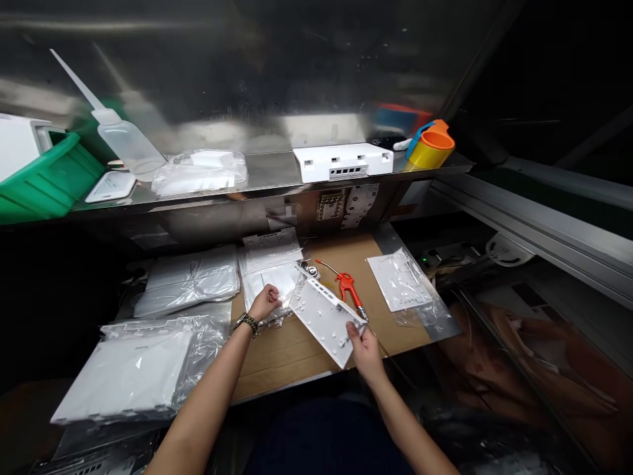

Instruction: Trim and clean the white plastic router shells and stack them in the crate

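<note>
My right hand (366, 351) grips the near right corner of a white plastic router cover (321, 320), thumb on top. The cover is tilted, with posts on its inner face and a row of port openings along its upper edge. My left hand (266, 302) has its fingers curled together, to the left of the cover. Whether anything is pinched in them is hidden. Close beside that hand lie white panels in clear plastic (270, 264). A red air blow gun (349, 287) rests on the cardboard behind the cover.
Bagged white panels (133, 373) are stacked at left, with more plastic-wrapped panels (192, 277) behind. Another bagged cover (401, 282) lies on the right of the cardboard (277, 353). The metal shelf (270, 165) holds a white router housing (343, 163), squeeze bottle (126, 142), green bin (49, 181) and tape rolls (430, 148).
</note>
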